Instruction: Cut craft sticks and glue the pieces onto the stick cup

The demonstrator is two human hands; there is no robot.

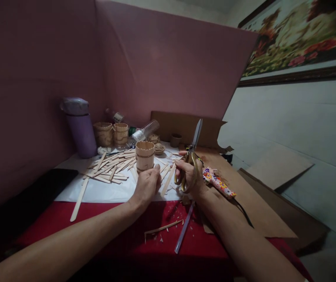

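A: Scissors (191, 156) sit in the right hand (189, 177), fingers through the gold handles, blades closed and pointing up and away. That hand also seems to pinch a craft stick (168, 181) that slants down toward the white sheet (106, 192).

B: And the left hand (147, 184)?

A: Curled loosely just in front of the stick cup (144, 156), fingertips near its base. Whether it grips anything, I cannot tell.

B: How far along does the work look?

A: My reading: well underway. 1 stick cup stands finished-looking on the white sheet, and 2 more (112, 134) wait at the back beside the purple flask (80, 126). A big pile of loose sticks (112, 164) is left uncut on the sheet.

B: Any sign of trimming?

A: Yes, slivers and splinters (163, 229) lie on the red table (97, 231) cover near the wrists, next to a glue stick rod (184, 229). A patterned glue gun (219, 183) rests on the brown cardboard (252, 211) at the right.

B: So plenty of sticks remain?

A: Many, by the look of it.
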